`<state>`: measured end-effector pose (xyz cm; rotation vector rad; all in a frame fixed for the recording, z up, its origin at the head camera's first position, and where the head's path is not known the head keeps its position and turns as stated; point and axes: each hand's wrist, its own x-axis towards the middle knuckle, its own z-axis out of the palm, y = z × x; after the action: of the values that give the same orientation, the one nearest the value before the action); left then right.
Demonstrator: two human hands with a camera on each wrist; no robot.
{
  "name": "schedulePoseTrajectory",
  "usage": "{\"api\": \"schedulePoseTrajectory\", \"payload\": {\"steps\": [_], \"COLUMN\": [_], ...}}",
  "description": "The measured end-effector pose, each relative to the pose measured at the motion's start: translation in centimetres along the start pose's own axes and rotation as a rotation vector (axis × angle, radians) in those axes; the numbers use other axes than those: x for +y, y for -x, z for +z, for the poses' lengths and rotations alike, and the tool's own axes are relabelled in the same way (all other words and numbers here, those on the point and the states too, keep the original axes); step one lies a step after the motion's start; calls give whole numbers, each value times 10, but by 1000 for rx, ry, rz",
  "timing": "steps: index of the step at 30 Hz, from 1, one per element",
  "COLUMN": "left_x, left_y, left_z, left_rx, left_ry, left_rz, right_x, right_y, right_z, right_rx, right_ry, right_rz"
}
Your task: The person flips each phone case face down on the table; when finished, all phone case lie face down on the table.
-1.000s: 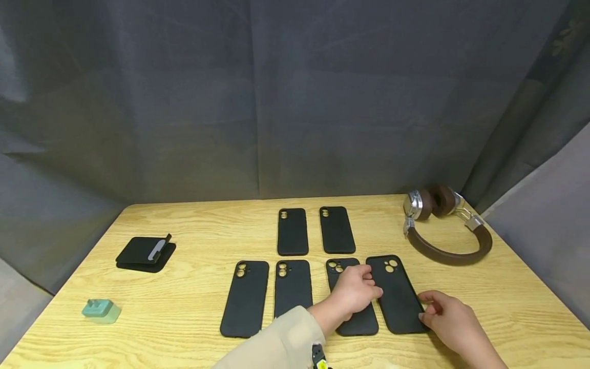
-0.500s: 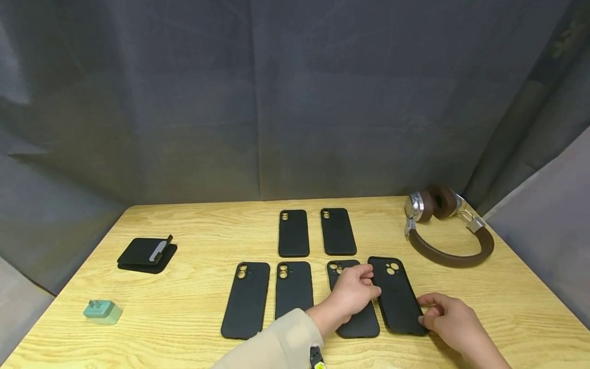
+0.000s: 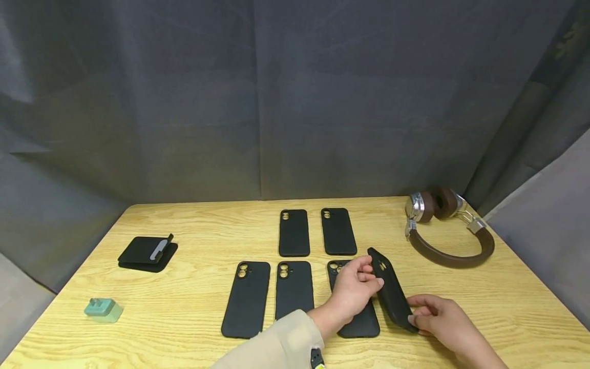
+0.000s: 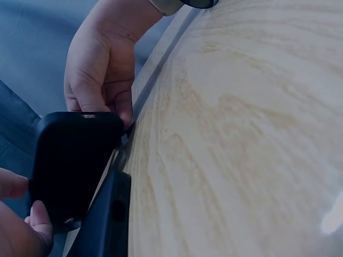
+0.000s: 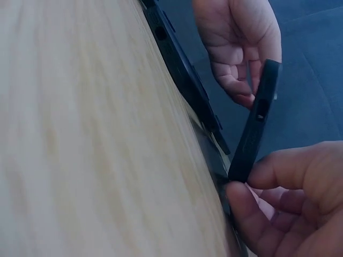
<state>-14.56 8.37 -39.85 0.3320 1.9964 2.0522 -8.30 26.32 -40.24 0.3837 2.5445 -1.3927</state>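
Both hands are on one black phone case (image 3: 389,292) at the right end of the front row. It stands tilted on its long side, its left edge raised and its camera cutout near the far end. My left hand (image 3: 352,284) pinches that raised edge, and its fingers (image 4: 40,217) show against the case in the left wrist view. Low on the opposite side, my right hand (image 3: 440,320) grips the near corner between thumb and fingers (image 5: 284,166). Beneath my left hand lies another black phone case (image 3: 361,325), partly hidden.
Two more black phone cases, one left (image 3: 246,300) and one beside it (image 3: 294,289), share the front row. Behind lie a third (image 3: 294,233) and another (image 3: 338,231). Brown headphones (image 3: 454,256) rest at right. A black folded holder (image 3: 143,251) and a green plug (image 3: 102,310) sit left.
The right-hand phone case lay flat; now its left edge is lifted and it tips up toward the right. Both hands stay at its sides, the right one shifted slightly left.
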Motion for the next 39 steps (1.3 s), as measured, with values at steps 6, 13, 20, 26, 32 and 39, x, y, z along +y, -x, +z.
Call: {"api": "schedulePoseTrajectory", "payload": {"steps": [6,13,20,26,32,39], "left_x": [1,2,6,9,9,9], "left_y": [-1,-3,-3,-3,-4,-5], "left_z": [3,7,10,13,17,21], "left_rx": [7,14,19,22,47,46], "left_ry": [38,88,94,56,55,74], "left_rz": [0,-10,-24,-4,-8,-27], "right_x": [-2,-6,-4,-3,-5,-14], "right_y": [0,1,1,-2,-2,10], "right_z": [7,13,14,17,16,5], "right_rx": [-2,15,5,17,-1,31], "right_ry": [-13,5,22,-4,-19,-122], "right_rz": [-10,-35,-70,-72,-48,-8]}}
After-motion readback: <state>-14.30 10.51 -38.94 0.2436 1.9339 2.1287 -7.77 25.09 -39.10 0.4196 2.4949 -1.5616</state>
